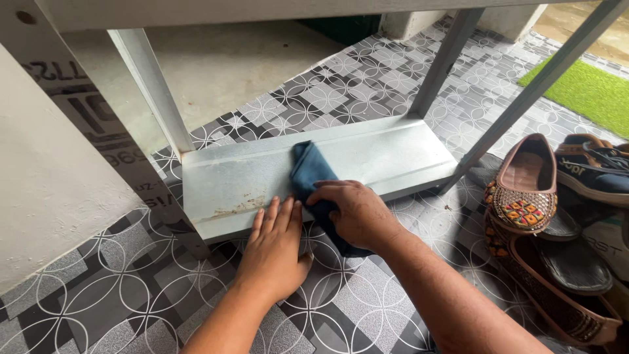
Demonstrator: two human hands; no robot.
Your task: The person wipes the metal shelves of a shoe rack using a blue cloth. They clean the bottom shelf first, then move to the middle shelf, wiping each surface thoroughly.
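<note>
The right hand [350, 211] has its fingers clamped on a blue cloth [311, 174] lying on the low metal shelf [393, 154], the left hand [275, 246] rests flat, fingers together, near the rust marks [239, 208], shoes [524, 183] at right

Shelf [367, 154]: grey sheet metal, smooth with a dull sheen, rust-stained near its front left edge. Cloth [310, 172]: dark blue woven fabric, matt, soft folds. Floor [131, 288]: patterned vinyl sheet, slightly glossy. Shoe [524, 190]: beaded, embroidered toe. Mat [590, 92]: green, rough artificial turf.
</note>
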